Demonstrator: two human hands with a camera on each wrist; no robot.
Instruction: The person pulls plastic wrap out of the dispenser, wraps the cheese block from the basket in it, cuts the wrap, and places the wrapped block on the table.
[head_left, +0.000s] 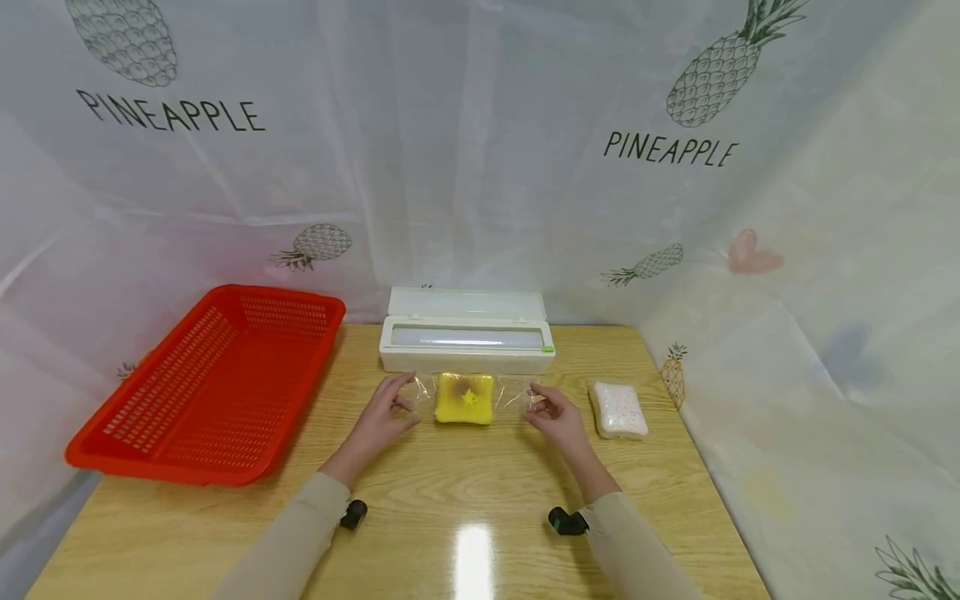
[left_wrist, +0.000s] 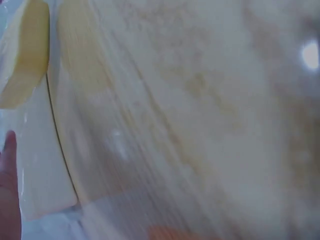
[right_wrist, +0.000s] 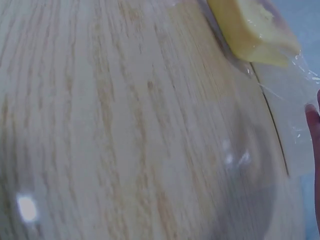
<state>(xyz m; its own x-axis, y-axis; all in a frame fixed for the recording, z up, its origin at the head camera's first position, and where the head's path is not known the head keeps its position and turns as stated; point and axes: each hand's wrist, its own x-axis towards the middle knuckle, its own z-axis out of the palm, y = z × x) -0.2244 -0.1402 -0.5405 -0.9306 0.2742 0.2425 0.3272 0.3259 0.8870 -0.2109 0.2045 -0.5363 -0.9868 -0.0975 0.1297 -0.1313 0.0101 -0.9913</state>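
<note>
A yellow toast-shaped block (head_left: 464, 400) with a brown patch and a small star lies in the middle, in front of the white cling film dispenser (head_left: 467, 360). Clear cling film (head_left: 512, 396) spreads out from both of its sides. On one side my left hand (head_left: 381, 419) pinches the film's end; on the other, my right hand (head_left: 557, 418) pinches the opposite end. Both wrist views show the yellow block (left_wrist: 27, 55) near the dispenser. Only a finger (left_wrist: 9, 180) of the left hand and a finger (right_wrist: 314, 125) of the right hand appear there.
Left of the hands stands a red perforated basket (head_left: 217, 383). A white square block (head_left: 619, 410) with pink specks sits to the right. The dispenser's lid (head_left: 467, 303) is raised, showing the film roll (head_left: 467, 337). A pineapple-print curtain (head_left: 465, 167) hangs behind the wooden table (head_left: 420, 517).
</note>
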